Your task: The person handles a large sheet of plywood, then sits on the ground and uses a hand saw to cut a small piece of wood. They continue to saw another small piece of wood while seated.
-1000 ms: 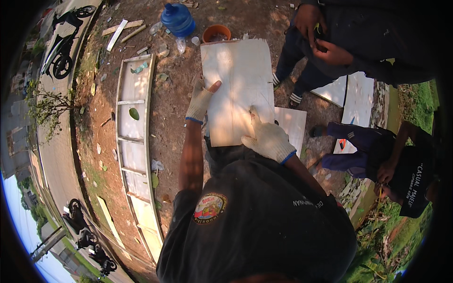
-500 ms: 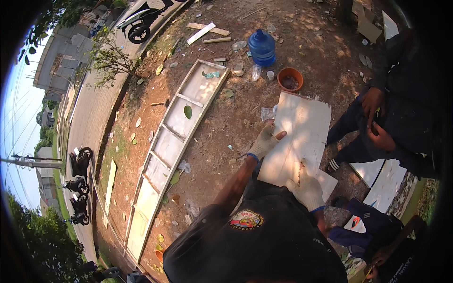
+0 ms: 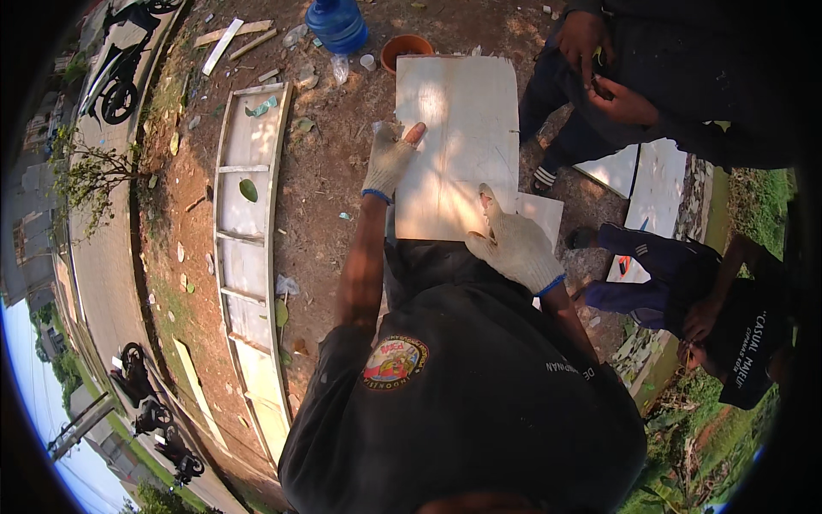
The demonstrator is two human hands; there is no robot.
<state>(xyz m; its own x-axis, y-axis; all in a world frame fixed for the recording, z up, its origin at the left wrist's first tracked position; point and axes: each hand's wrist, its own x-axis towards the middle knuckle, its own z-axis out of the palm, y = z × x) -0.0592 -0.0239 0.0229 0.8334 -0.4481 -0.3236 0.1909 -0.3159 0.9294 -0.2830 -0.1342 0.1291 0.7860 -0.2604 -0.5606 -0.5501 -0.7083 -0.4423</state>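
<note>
Head view: a pale board (image 3: 458,111) in front of the person (image 3: 462,377), gloved left hand (image 3: 390,163) holding its left edge, gloved right hand (image 3: 515,246) spread at its near right corner. Probably light, stiff, best held by opposite edges.

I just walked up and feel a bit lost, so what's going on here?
Someone wearing work gloves has a pale board in front of them. Their left hand holds its left edge, thumb on top, while the right hand is at its lower right corner. Two other people are off to the right, one standing, one lower down. A long framed panel lies on the ground to the left.
</note>
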